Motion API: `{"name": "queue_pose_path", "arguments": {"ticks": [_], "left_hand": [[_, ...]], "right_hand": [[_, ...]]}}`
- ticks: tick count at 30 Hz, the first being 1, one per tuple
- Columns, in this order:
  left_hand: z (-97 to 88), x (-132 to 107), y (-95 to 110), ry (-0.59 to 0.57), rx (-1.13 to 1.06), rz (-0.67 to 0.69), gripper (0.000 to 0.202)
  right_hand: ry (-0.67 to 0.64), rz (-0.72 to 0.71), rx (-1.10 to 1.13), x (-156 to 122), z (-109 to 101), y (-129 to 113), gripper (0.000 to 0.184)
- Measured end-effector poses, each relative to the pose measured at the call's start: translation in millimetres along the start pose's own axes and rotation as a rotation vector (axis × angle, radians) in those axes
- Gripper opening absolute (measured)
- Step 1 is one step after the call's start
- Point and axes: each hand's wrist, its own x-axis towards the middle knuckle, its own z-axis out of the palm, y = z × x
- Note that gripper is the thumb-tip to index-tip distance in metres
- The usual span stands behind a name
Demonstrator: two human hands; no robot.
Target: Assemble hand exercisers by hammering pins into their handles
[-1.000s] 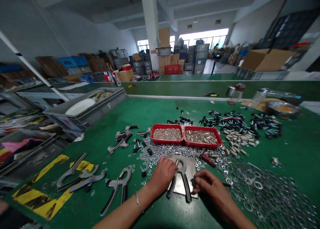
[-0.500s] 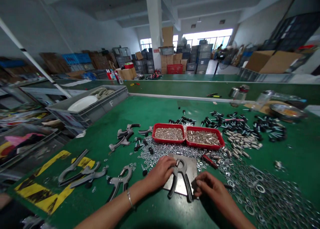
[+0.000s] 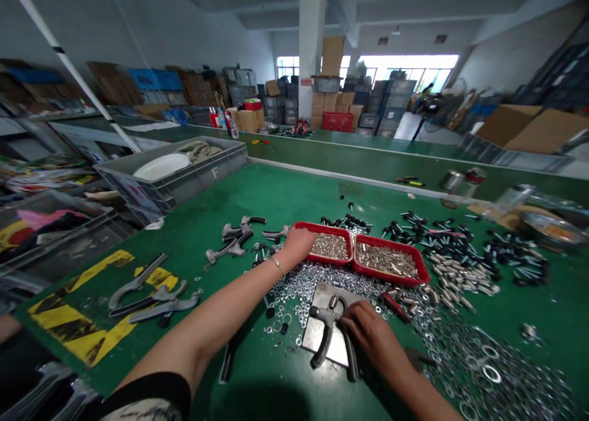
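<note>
On a metal plate (image 3: 315, 330) lies a spring clamp (image 3: 326, 341) with grey jaws and black-gripped handles. My right hand (image 3: 368, 329) has its curled fingers on the clamp's right side, at the top of that handle. A small metal cylinder (image 3: 333, 302) sits at the clamp's jaw. My left hand (image 3: 300, 244) reaches over the left end of a red tray (image 3: 329, 261) full of small metal pins. Its fingers point away from me and are mostly hidden, so whatever they touch does not show. A second red tray (image 3: 391, 277) holds longer metal pins.
Loose nuts (image 3: 294, 286) surround the plate. Rings (image 3: 473, 366) spread at the right, with metal sleeves (image 3: 460, 274) and black-headed bolts (image 3: 414, 231) behind. More clamp parts (image 3: 159, 304) lie left. A grey crate (image 3: 184, 178) stands at the far left edge.
My left hand has left the clamp and moved forward to the left red tray. My right hand has moved in from beside the plate onto the clamp. The view has shifted somewhat.
</note>
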Motion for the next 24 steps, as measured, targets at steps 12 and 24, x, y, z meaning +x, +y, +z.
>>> {"name": "queue_pose_path", "arguments": {"ticks": [12, 24], "left_hand": [[4.9, -17, -4, 0.228, -0.111, -0.01, 0.02], [11.4, -134, 5, 0.342, -0.838, -0.06, 0.014]], "right_hand": [[0.002, -0.187, -0.416, -1, 22, 15, 0.03], [0.2, -0.091, -0.328, -45, -26, 18, 0.029]]}}
